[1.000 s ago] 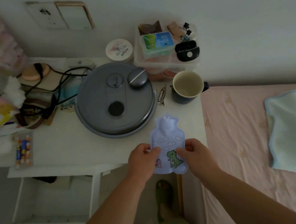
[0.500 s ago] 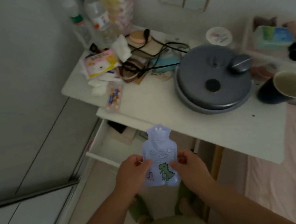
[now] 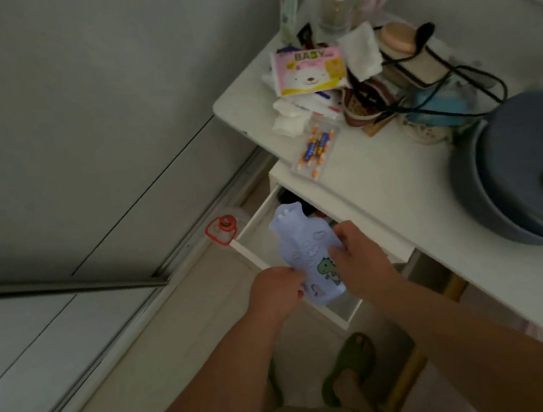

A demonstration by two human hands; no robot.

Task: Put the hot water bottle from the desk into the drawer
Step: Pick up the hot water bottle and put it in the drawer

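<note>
The hot water bottle (image 3: pixel 304 243) is a small lilac pouch with white clouds and a green dinosaur. Both hands hold it over the open white drawer (image 3: pixel 252 253) under the desk (image 3: pixel 395 186). My left hand (image 3: pixel 276 290) pinches its lower left corner. My right hand (image 3: pixel 359 256) grips its right edge. The bottle's neck points away from me, toward the back of the drawer. Most of the drawer's inside is hidden by the bottle and my hands.
On the desk stand a grey round appliance (image 3: pixel 528 172), a pink BABY wipes pack (image 3: pixel 309 69), a clear case of small tubes (image 3: pixel 316 148), cables and bottles. A red-capped container (image 3: pixel 223 227) sits on the floor left of the drawer. My slippered foot (image 3: pixel 351 366) is below.
Both hands have carried the bottle from the desk top down and left until it is over the open drawer. The view has swung left toward the wall and floor.
</note>
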